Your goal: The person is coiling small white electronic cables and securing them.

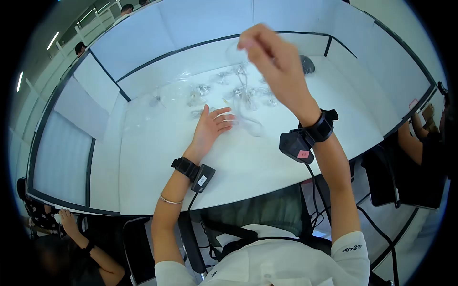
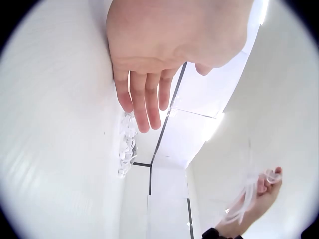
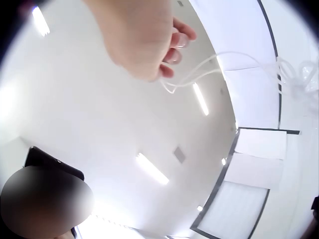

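My right hand [image 1: 281, 66] is raised high over the table, fingers curled with a thin white cable [image 3: 204, 60] pinched in them. The cable hangs in loops below that hand and is blurred in the head view. Lower down, my left hand [image 1: 210, 126] hovers near the tabletop, palm turned up and fingers loosely extended. A blurred loop of the cable hangs beside its fingertips; nothing is gripped there. Beyond both hands lie several coiled cables [image 1: 244, 97] in clear wrapping, some seen edge-on as a white heap [image 2: 128, 144] in the left wrist view.
The white table [image 1: 181, 186] is walled by low white partitions [image 1: 210, 52] with dark edging. A dark rounded object [image 1: 307, 65] stands at the back right. Clear plastic [image 1: 143, 117] lies on the left. Other people sit outside the partitions on both sides.
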Demonstrator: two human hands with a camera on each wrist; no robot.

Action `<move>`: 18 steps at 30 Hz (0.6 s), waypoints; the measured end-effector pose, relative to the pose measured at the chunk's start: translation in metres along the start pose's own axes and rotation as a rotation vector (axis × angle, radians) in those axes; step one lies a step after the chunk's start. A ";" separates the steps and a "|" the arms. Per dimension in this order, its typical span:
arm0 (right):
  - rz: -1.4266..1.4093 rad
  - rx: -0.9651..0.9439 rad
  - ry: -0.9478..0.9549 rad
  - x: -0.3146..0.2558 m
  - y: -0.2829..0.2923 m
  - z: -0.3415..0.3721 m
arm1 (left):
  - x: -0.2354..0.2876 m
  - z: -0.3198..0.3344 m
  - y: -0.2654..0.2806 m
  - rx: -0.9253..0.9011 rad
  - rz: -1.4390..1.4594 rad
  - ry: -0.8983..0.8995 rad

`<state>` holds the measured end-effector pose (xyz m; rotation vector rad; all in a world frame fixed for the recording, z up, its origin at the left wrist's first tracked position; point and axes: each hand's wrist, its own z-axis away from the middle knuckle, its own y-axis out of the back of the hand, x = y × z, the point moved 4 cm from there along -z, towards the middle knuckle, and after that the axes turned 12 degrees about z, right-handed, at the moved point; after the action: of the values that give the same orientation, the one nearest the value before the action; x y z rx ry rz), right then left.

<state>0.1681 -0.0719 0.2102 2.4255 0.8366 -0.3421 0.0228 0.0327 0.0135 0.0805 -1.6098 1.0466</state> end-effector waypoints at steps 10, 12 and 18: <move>0.033 -0.035 0.015 0.007 -0.028 0.007 | 0.004 0.007 -0.014 -0.129 0.023 0.011; 0.013 -0.070 -0.013 0.015 -0.034 0.009 | 0.006 0.011 -0.022 -0.139 0.051 0.022; 0.031 -0.010 -0.056 0.023 -0.034 0.018 | 0.001 0.013 -0.026 -0.206 -0.107 0.041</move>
<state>0.1635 -0.0486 0.1717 2.4051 0.7736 -0.3914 0.0272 0.0085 0.0297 0.0059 -1.6487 0.7916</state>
